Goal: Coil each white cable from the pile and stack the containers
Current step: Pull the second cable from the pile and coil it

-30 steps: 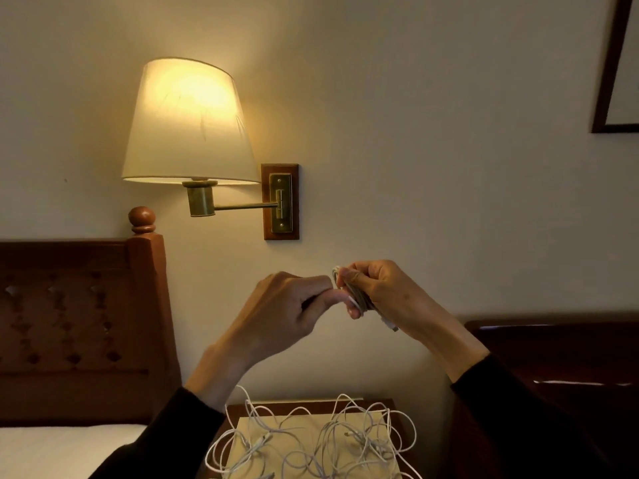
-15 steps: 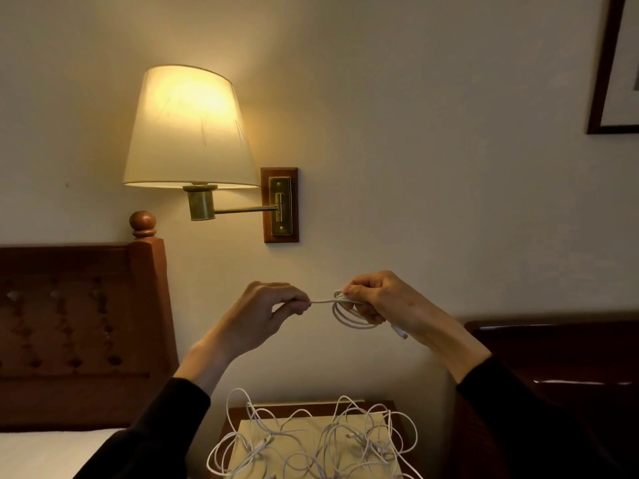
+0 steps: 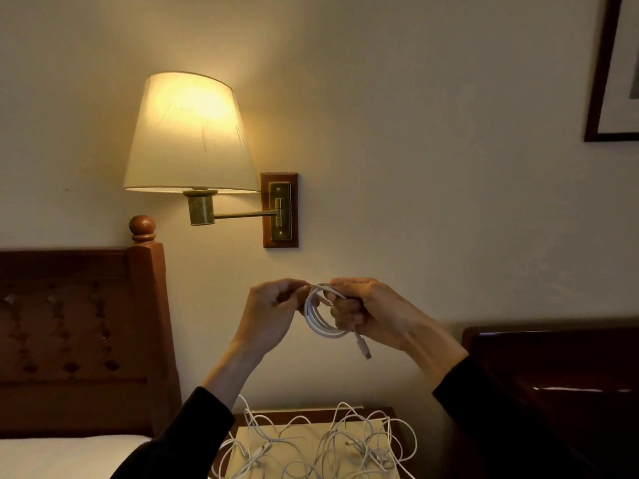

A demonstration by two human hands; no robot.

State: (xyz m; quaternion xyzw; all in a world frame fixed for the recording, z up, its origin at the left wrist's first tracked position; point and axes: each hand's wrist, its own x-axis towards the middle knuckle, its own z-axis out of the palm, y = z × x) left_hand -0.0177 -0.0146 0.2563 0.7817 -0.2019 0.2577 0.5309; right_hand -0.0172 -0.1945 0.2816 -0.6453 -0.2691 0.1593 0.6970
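Both hands are raised in front of the wall. My right hand (image 3: 371, 311) grips a small coil of white cable (image 3: 316, 318); several loops hang below its fingers and one plug end (image 3: 363, 349) dangles down. My left hand (image 3: 273, 305) pinches the cable's other end at the top of the coil, right beside the right hand. Below, a tangled pile of white cables (image 3: 325, 447) lies on a pale sheet on the nightstand (image 3: 390, 413). No containers are in view.
A lit wall lamp (image 3: 188, 136) on a brass arm hangs above left of the hands. A wooden headboard (image 3: 79, 333) and white bedding (image 3: 62, 458) are at left; dark wooden furniture (image 3: 560, 382) is at right. A picture frame (image 3: 612, 81) hangs top right.
My left hand pulled away leftward drawing out a short cable end, then came back against the right hand. The coil now hangs open in wider loops, with the plug dangling lower.
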